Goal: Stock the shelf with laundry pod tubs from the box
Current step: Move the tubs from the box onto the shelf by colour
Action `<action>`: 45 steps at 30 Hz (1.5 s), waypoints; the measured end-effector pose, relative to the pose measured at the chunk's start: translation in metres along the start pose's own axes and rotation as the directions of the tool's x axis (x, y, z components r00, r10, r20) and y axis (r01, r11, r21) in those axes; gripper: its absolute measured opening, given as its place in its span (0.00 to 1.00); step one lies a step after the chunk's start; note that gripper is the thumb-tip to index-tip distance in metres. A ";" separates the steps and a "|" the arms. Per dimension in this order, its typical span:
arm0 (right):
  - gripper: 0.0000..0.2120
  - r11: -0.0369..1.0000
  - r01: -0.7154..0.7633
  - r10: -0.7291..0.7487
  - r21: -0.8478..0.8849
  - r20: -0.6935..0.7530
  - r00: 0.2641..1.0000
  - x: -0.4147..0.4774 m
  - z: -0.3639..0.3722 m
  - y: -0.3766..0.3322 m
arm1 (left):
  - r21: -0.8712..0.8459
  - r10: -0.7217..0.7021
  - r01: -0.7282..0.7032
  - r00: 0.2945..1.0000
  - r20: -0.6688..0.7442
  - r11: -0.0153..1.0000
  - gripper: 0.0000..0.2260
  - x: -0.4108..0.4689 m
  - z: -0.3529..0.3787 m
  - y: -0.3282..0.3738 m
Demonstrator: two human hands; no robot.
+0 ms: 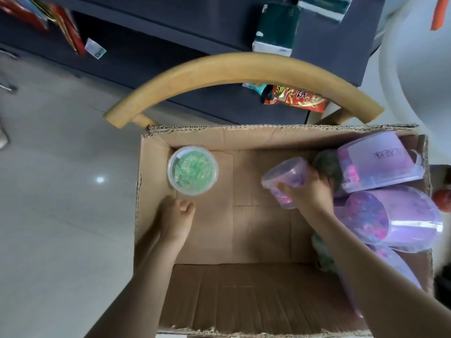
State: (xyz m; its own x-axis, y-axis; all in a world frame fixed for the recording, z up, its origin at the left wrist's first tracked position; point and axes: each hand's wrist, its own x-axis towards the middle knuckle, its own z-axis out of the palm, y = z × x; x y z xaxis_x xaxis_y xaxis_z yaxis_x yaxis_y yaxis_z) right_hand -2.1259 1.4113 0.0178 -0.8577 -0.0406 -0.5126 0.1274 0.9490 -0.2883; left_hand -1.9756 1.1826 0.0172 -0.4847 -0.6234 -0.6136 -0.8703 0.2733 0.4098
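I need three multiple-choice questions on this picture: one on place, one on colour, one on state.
1. Where in the box does the green tub stand?
A. far left corner
B. near right corner
C. the middle

2. What colour is the small tub that the right hand grips?
A. green
B. purple
C. red

3. What does the left hand hold?
A. a purple tub
B. the green tub
C. nothing

Key: 1 A, it stands by the left wall, at the far end. 2 B, purple shows through it. 3 C, its loosely curled fingers enclose nothing.
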 end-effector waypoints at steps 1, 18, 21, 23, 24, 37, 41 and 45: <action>0.35 0.997 -0.050 0.047 0.053 0.048 0.998 -0.004 0.004 -0.003 | -0.048 -0.018 0.018 1.000 -0.009 0.999 0.07 0.002 0.001 -0.002; 0.30 0.820 -0.113 0.055 0.561 0.119 0.991 -0.028 0.046 -0.019 | -0.453 0.074 -0.132 0.987 -0.144 0.882 0.11 0.006 0.018 0.004; 0.31 0.796 -0.167 0.116 0.582 0.124 0.986 -0.027 0.052 -0.014 | -0.429 0.127 -0.174 0.982 -0.137 0.886 0.16 0.010 0.021 -0.001; 0.29 0.779 -0.203 0.161 0.593 0.123 0.979 -0.029 0.054 -0.008 | -0.379 0.189 -0.221 0.974 -0.121 0.899 0.23 0.014 0.019 -0.001; 0.29 0.773 -0.210 0.184 0.599 0.106 0.977 -0.031 0.055 -0.006 | -0.329 0.235 -0.265 0.964 -0.127 0.906 0.27 0.016 0.016 0.001; 0.31 0.629 -0.273 0.397 0.727 0.001 0.918 -0.053 0.062 0.006 | 0.076 0.746 -0.743 0.655 -0.123 0.665 0.46 0.063 0.022 0.033; 0.31 0.586 -0.290 0.400 0.757 0.041 0.916 -0.048 0.065 0.002 | 0.230 0.822 -0.799 0.570 -0.005 0.555 0.50 0.071 0.009 0.043; 0.28 0.526 -0.306 0.406 0.793 0.082 0.910 -0.046 0.066 0.008 | 0.324 0.707 -0.800 0.599 0.376 0.506 0.45 0.079 0.000 0.054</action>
State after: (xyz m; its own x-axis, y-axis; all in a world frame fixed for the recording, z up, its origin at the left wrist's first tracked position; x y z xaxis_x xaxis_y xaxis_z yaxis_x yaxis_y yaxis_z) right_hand -2.0523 1.4001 -0.0139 -0.6878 0.3226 -0.6502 0.7251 0.2635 -0.6363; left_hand -2.0608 1.1481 -0.0090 -0.9385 0.0951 -0.3319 -0.0810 0.8738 0.4795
